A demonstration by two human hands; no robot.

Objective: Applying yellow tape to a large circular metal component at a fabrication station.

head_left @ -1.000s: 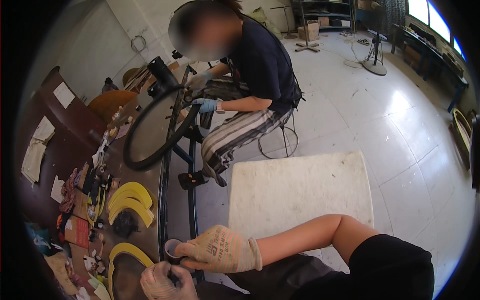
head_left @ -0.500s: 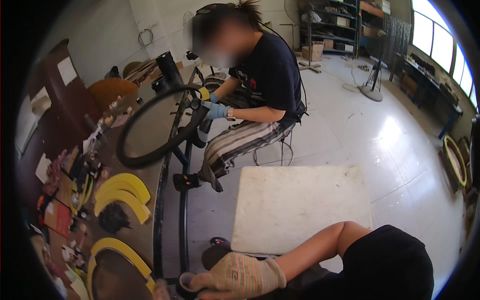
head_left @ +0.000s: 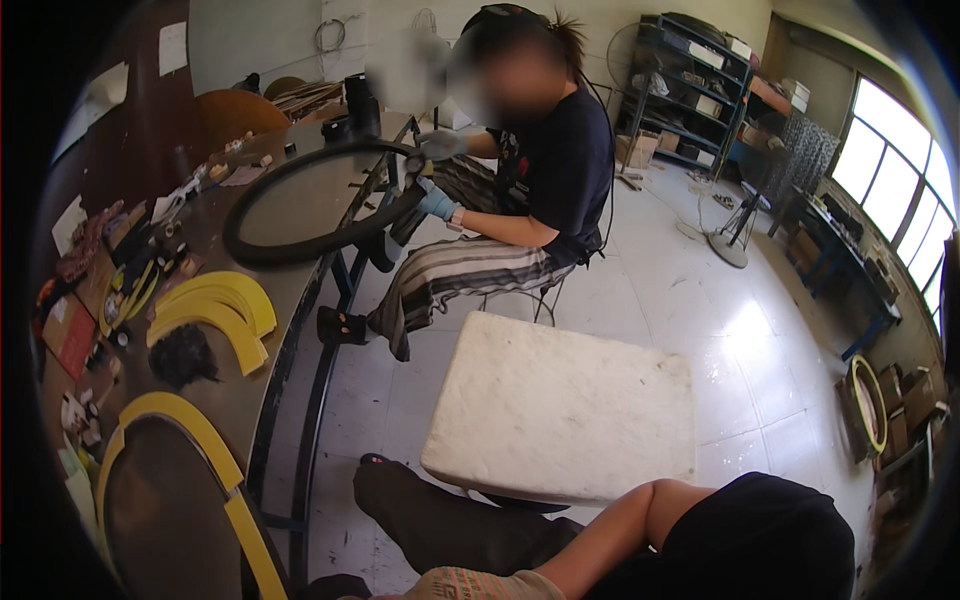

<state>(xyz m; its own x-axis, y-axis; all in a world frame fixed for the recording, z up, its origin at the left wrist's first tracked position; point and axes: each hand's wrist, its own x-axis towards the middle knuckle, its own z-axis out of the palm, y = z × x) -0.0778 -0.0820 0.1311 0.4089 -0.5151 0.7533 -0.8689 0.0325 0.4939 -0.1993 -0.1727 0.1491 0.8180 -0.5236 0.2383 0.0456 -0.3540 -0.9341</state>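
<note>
My right hand (head_left: 465, 584), in a knitted glove with coloured stripes, shows only in part at the lower edge. Its fingers are cut off there, so their grip is hidden. A dark shape (head_left: 338, 587) lies just left of it, too little in view to name. Nearest on the left is a ring of yellow curved segments (head_left: 255, 545) around a dark rim, on the dark table (head_left: 225, 400). My left hand is out of view.
Across the table corner a seated co-worker (head_left: 550, 170) in blue-grey gloves handles a large black ring (head_left: 290, 255). Stacked yellow arcs (head_left: 225, 295) and a black clump (head_left: 182, 357) lie on the table. A pale padded block (head_left: 565, 405) stands beside my leg (head_left: 450, 520).
The view has swung to the right and up. My right hand, which was around a dark round piece, has dropped mostly below the lower edge. The co-worker's black ring looks flatter.
</note>
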